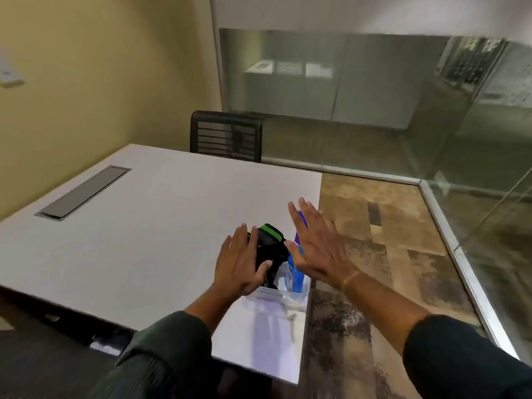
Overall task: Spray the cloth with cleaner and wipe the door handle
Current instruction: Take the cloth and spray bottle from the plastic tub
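1. The left hand, fingers straight and spread, hovers over a dark black cloth with a green band; whether it touches the cloth cannot be told.
2. The right hand is flat and open, just right of the cloth, in front of a blue spray bottle.
3. Cloth and bottle sit in a clear plastic bin below both hands.
4. The bin stands on a pale grey counter, near its right edge.
5. Far left of the left hand, a long grey metal cable hatch is set into the counter.
6. Beyond the hands stands a black mesh-backed chair.
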